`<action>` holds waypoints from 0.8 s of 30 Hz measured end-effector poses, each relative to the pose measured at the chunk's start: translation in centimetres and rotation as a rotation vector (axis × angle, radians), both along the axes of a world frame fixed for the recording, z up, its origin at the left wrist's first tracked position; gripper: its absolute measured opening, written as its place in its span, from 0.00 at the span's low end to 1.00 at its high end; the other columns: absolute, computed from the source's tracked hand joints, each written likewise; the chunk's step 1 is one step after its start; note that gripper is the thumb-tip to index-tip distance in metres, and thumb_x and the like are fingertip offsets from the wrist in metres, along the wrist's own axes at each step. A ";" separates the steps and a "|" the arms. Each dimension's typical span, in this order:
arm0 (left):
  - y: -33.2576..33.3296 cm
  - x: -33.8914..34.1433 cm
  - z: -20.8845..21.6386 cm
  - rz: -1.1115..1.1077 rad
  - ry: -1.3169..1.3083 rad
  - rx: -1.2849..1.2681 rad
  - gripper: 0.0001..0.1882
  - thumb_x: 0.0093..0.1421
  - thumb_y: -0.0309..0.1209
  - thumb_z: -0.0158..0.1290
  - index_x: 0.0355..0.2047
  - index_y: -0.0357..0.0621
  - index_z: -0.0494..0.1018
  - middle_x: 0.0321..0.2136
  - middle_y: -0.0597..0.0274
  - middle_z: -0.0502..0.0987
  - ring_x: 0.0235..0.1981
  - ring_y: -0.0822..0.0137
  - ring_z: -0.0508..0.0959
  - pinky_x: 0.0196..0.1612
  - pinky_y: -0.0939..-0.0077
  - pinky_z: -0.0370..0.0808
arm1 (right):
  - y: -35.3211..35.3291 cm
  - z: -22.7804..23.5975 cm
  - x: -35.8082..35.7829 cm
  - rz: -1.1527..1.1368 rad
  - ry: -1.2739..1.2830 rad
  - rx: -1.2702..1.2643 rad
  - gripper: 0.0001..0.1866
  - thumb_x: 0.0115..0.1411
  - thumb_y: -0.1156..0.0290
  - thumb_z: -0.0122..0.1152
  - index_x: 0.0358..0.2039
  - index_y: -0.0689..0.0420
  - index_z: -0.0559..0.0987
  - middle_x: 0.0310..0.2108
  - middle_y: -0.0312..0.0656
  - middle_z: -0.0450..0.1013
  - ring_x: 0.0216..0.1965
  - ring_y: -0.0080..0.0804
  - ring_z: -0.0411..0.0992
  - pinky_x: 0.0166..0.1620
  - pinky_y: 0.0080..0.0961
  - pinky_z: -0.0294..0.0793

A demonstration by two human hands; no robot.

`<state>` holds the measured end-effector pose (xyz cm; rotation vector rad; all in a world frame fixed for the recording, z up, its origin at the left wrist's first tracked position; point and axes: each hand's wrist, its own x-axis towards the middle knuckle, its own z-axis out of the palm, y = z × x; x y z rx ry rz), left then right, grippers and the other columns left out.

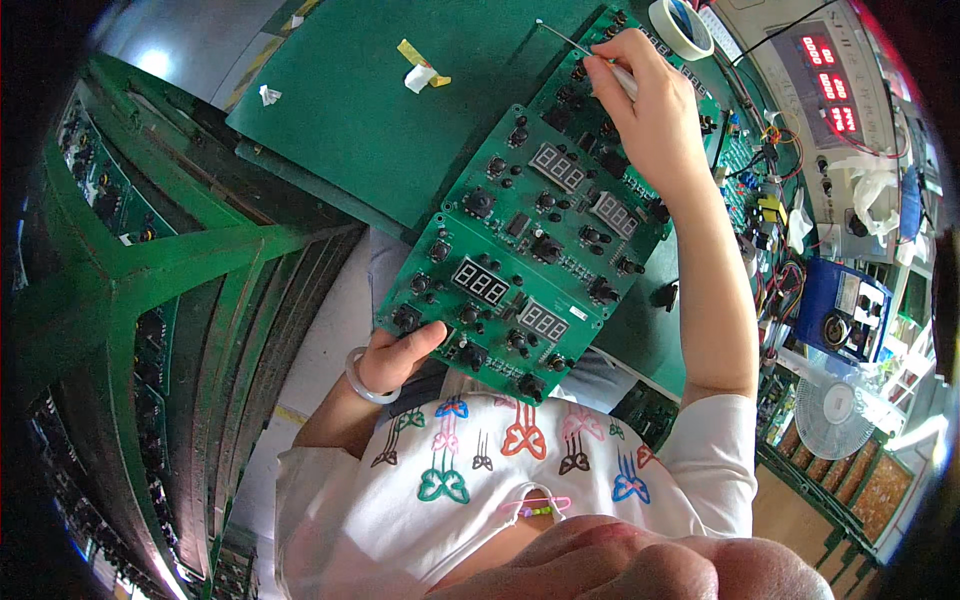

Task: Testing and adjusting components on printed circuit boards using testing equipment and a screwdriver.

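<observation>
A green circuit board panel [500,245] with black knobs and three-digit display windows lies tilted in front of my body. My left hand [395,360] is closed on its near left corner, thumb on top, fingers hidden beneath. My right hand [655,115] is closed round a thin tool with a pale handle [624,78] and a slim metal shaft; its exact kind cannot be made out. The tool's tip points left, past the far end of the boards. Under my right hand is another similar green board [575,90], partly covered by the hand and the nearer panel.
The boards rest over a green table mat [350,120] with yellow tape scraps [425,65]. A tape roll [682,28] stands at the far right, beside an instrument with red digits [800,60]. Wires, a blue device [845,308] and a fan [832,415] line the right; a green rack [120,290] stands left.
</observation>
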<state>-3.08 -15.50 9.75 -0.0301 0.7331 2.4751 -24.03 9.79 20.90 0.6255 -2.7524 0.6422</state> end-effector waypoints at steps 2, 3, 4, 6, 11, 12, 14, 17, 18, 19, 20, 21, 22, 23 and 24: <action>0.0 0.0 0.0 0.006 0.004 0.005 0.29 0.66 0.21 0.46 0.67 0.41 0.54 0.62 0.56 0.67 0.61 0.60 0.69 0.61 0.61 0.68 | 0.0 0.0 0.1 -0.059 -0.067 -0.064 0.12 0.65 0.65 0.59 0.41 0.60 0.74 0.33 0.48 0.77 0.36 0.42 0.78 0.41 0.31 0.74; 0.0 0.1 -0.2 0.006 0.011 0.019 0.29 0.66 0.21 0.46 0.67 0.41 0.54 0.62 0.56 0.67 0.61 0.60 0.69 0.61 0.61 0.68 | 0.0 0.0 0.1 -0.057 -0.067 -0.065 0.12 0.65 0.65 0.59 0.41 0.60 0.74 0.33 0.48 0.77 0.36 0.42 0.78 0.41 0.31 0.74; 0.0 0.1 -0.5 0.005 0.018 0.033 0.29 0.66 0.22 0.46 0.67 0.41 0.54 0.62 0.56 0.67 0.61 0.60 0.69 0.61 0.61 0.68 | -0.1 0.0 0.2 -0.076 -0.074 -0.094 0.12 0.65 0.65 0.59 0.41 0.60 0.74 0.33 0.48 0.77 0.36 0.41 0.78 0.41 0.30 0.74; 0.0 0.2 -1.1 0.003 0.033 0.064 0.29 0.66 0.22 0.46 0.67 0.41 0.55 0.62 0.57 0.67 0.61 0.60 0.68 0.61 0.61 0.68 | -0.1 0.0 0.3 -0.095 -0.081 -0.122 0.12 0.65 0.65 0.59 0.41 0.60 0.74 0.33 0.48 0.78 0.36 0.40 0.78 0.41 0.30 0.74; 0.3 0.2 -0.9 0.031 0.038 0.043 0.29 0.66 0.22 0.46 0.67 0.41 0.55 0.62 0.57 0.66 0.61 0.60 0.69 0.61 0.60 0.69 | 0.3 0.1 0.2 -0.173 0.078 -0.142 0.13 0.65 0.63 0.60 0.42 0.60 0.74 0.32 0.47 0.78 0.34 0.36 0.78 0.40 0.28 0.74; 0.4 0.2 -1.0 0.029 0.025 0.057 0.29 0.66 0.22 0.46 0.67 0.42 0.54 0.62 0.57 0.66 0.60 0.60 0.70 0.60 0.60 0.70 | 0.5 0.2 0.1 -0.144 0.067 -0.212 0.13 0.64 0.64 0.60 0.41 0.60 0.75 0.32 0.46 0.78 0.33 0.34 0.77 0.40 0.27 0.74; 0.3 0.2 -0.7 0.029 0.013 0.070 0.29 0.66 0.22 0.46 0.67 0.42 0.54 0.62 0.56 0.66 0.60 0.60 0.70 0.59 0.60 0.71 | 0.4 0.6 0.2 -0.137 0.003 -0.163 0.12 0.64 0.64 0.60 0.40 0.60 0.75 0.31 0.45 0.78 0.33 0.33 0.77 0.40 0.27 0.74; 0.1 0.1 0.0 0.007 -0.013 0.023 0.30 0.66 0.22 0.45 0.68 0.42 0.53 0.62 0.56 0.66 0.59 0.60 0.71 0.57 0.61 0.73 | 0.5 0.3 0.2 -0.106 -0.074 -0.099 0.11 0.64 0.65 0.60 0.40 0.60 0.75 0.30 0.44 0.77 0.33 0.32 0.76 0.40 0.27 0.74; 0.2 0.1 -0.2 0.010 -0.010 0.044 0.30 0.66 0.21 0.45 0.68 0.42 0.53 0.62 0.56 0.66 0.59 0.60 0.71 0.56 0.61 0.74 | 0.6 0.2 0.1 -0.078 -0.090 -0.087 0.10 0.64 0.66 0.60 0.39 0.60 0.75 0.30 0.44 0.77 0.32 0.32 0.76 0.40 0.27 0.73; 0.3 0.1 -0.4 0.013 -0.008 0.065 0.30 0.66 0.21 0.45 0.68 0.42 0.53 0.62 0.56 0.66 0.59 0.60 0.71 0.55 0.62 0.75 | 0.6 0.2 0.1 -0.079 -0.090 -0.086 0.10 0.64 0.66 0.60 0.39 0.60 0.75 0.30 0.44 0.77 0.32 0.32 0.76 0.40 0.27 0.73; 0.3 0.0 -0.7 0.013 -0.008 0.066 0.30 0.66 0.21 0.45 0.68 0.42 0.53 0.62 0.56 0.66 0.59 0.60 0.71 0.55 0.62 0.75 | 0.5 0.4 0.1 -0.079 -0.098 -0.092 0.10 0.64 0.66 0.60 0.39 0.60 0.75 0.31 0.44 0.77 0.32 0.33 0.76 0.40 0.28 0.74; 0.1 0.0 -1.0 0.001 0.012 0.099 0.30 0.66 0.21 0.45 0.68 0.42 0.54 0.62 0.56 0.66 0.59 0.60 0.70 0.56 0.62 0.74 | 0.4 0.4 0.1 -0.079 -0.106 -0.099 0.10 0.64 0.66 0.59 0.39 0.60 0.74 0.31 0.45 0.77 0.32 0.34 0.76 0.40 0.28 0.74; 0.0 0.1 -1.2 -0.012 0.033 0.132 0.29 0.66 0.21 0.45 0.67 0.42 0.54 0.61 0.56 0.67 0.60 0.60 0.70 0.57 0.61 0.73 | 0.4 0.2 0.0 -0.079 -0.107 -0.099 0.10 0.64 0.66 0.59 0.39 0.60 0.74 0.31 0.45 0.77 0.32 0.34 0.76 0.40 0.28 0.74; 0.0 0.2 -1.3 -0.012 0.033 0.133 0.29 0.66 0.21 0.45 0.67 0.42 0.54 0.61 0.56 0.67 0.60 0.60 0.70 0.57 0.61 0.73 | 0.3 0.1 0.0 -0.059 -0.075 -0.092 0.10 0.64 0.66 0.59 0.39 0.60 0.74 0.31 0.45 0.77 0.33 0.36 0.77 0.40 0.29 0.74; 0.0 0.3 -1.3 0.001 0.032 0.101 0.29 0.67 0.21 0.46 0.67 0.42 0.54 0.62 0.57 0.67 0.60 0.60 0.70 0.58 0.61 0.72 | 0.3 0.0 -0.1 -0.040 -0.042 -0.085 0.10 0.64 0.67 0.59 0.39 0.60 0.74 0.31 0.46 0.77 0.33 0.38 0.77 0.40 0.29 0.74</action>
